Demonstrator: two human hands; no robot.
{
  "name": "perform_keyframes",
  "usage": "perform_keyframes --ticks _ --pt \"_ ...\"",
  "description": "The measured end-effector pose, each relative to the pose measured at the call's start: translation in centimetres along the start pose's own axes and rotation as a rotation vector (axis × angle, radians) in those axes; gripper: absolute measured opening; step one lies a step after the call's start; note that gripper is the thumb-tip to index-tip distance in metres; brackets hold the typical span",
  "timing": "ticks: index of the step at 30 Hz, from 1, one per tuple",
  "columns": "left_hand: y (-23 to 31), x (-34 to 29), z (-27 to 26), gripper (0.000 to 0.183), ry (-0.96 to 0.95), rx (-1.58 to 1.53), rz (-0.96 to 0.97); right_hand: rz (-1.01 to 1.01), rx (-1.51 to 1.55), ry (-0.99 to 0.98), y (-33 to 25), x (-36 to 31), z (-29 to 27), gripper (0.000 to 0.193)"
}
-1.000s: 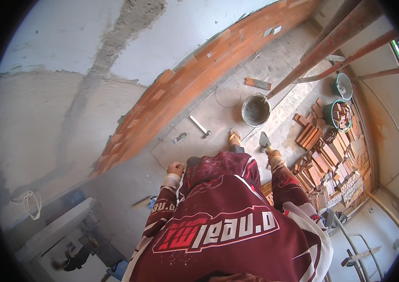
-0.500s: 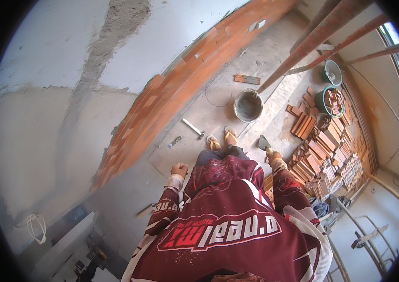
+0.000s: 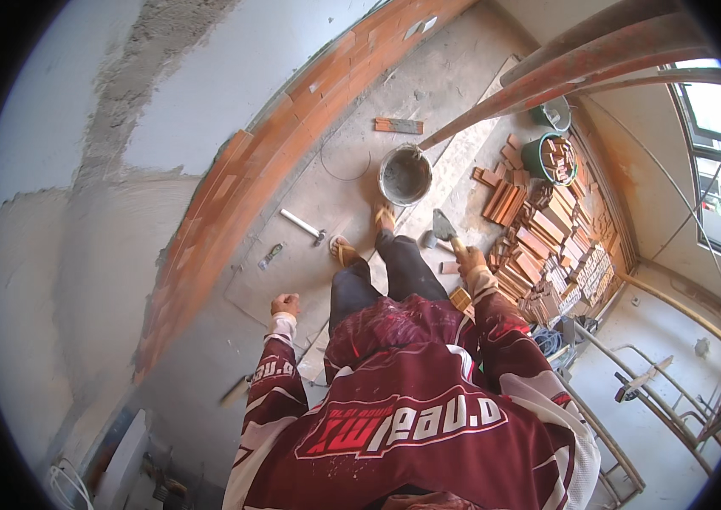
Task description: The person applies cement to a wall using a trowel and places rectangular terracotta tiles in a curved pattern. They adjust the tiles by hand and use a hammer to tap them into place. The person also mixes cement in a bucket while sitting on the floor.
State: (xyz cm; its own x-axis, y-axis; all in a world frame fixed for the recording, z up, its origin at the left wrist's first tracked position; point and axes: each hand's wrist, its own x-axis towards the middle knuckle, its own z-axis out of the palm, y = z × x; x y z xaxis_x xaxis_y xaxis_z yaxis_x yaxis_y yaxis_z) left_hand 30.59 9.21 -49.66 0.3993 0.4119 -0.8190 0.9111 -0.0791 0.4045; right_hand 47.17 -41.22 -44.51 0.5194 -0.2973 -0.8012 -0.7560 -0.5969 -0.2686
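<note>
My right hand [image 3: 472, 262] is wrapped round the handle of a trowel [image 3: 444, 226], its grey pointed blade directed away from me above the floor. My left hand [image 3: 285, 304] hangs at my other side with fingers curled in, and I see nothing in it. Ahead of my feet stands a round bucket [image 3: 405, 175] with grey mortar on its inside. A hammer [image 3: 302, 227] with a white handle lies on the floor to the left, beyond my left hand. Close to it is a small tool with a clear handle [image 3: 271, 256].
A low brick course [image 3: 292, 119] runs along the plastered wall at left. Brick pieces [image 3: 539, 238] lie heaped at right, beside a green tub of bricks [image 3: 549, 159]. Red poles [image 3: 547, 85] slant across the far right. Metal frames [image 3: 658, 408] stand at lower right.
My right foot has stepped forward towards the bucket. The view has shifted, so the bucket, poles and bricks appear further left. The trowel stays in my right hand.
</note>
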Motion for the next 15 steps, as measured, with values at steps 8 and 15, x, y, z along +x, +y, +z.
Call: perform_keyframes --ticks 8,15 --pt "-2.2 -5.4 3.6 0.029 0.043 -0.072 -0.11 0.01 0.15 -0.077 -4.8 11.8 5.0 0.04" --pt "-1.1 -8.1 17.0 0.085 -0.218 0.194 -0.352 -0.191 -0.279 -0.122 -5.8 30.6 13.2 0.043"
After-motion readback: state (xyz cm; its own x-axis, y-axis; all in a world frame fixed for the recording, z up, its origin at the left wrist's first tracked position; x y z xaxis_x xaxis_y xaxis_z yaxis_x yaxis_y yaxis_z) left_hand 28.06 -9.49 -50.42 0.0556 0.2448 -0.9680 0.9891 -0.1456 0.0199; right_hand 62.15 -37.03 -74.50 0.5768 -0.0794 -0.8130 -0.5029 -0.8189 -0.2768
